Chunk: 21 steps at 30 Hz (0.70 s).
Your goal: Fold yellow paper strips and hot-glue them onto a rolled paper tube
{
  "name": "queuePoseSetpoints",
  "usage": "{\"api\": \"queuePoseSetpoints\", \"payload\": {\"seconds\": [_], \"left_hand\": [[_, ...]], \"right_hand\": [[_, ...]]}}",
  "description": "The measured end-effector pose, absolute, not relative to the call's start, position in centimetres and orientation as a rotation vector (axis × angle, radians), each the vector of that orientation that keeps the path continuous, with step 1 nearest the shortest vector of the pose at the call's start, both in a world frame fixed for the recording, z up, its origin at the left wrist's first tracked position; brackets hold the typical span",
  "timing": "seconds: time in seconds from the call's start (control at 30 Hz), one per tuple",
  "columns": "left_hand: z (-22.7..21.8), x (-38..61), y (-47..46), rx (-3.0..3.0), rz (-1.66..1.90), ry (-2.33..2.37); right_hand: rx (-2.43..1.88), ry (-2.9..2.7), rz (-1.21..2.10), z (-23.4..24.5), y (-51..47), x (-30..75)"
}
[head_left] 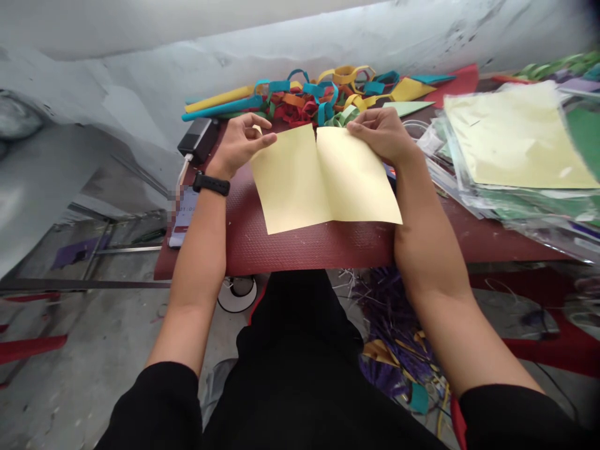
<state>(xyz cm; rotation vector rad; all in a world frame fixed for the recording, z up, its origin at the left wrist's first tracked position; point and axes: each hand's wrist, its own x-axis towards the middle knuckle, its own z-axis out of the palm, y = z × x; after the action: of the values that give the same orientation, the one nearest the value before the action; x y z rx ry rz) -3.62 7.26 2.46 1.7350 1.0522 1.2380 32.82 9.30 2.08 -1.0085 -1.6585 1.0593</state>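
A pale yellow sheet of paper [323, 181] with a crease down its middle is held up over the dark red table [309, 247]. My left hand [241, 144] pinches the sheet's far left corner, and a black band sits on that wrist. My right hand [382, 134] grips the far right corner with closed fingers. The sheet's near edge hangs just above the tabletop.
A heap of coloured paper strips and chain links [323, 97] lies at the table's far side. Plastic sleeves of coloured paper [515, 144] are stacked at right. A phone [182, 215] and a black box [199, 139] sit at the left edge. Paper scraps [394, 337] litter the floor.
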Motion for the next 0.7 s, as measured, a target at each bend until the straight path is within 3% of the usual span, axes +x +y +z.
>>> {"api": "queuePoseSetpoints", "payload": {"seconds": [0.23,0.43,0.7], "left_hand": [[1.9,-3.6,7.7,1.349,1.371,1.027],[1.7,-3.7,9.4,1.333,1.638,1.064],[1.9,-3.8,9.9,1.207,1.827,1.147]], "right_hand": [[-1.024,-1.406,0.963,2.3,9.8,32.7],[-0.964,-1.140,1.133,4.1,8.8,32.1],[-0.895,-1.281,1.263,4.0,8.1,32.4]]}}
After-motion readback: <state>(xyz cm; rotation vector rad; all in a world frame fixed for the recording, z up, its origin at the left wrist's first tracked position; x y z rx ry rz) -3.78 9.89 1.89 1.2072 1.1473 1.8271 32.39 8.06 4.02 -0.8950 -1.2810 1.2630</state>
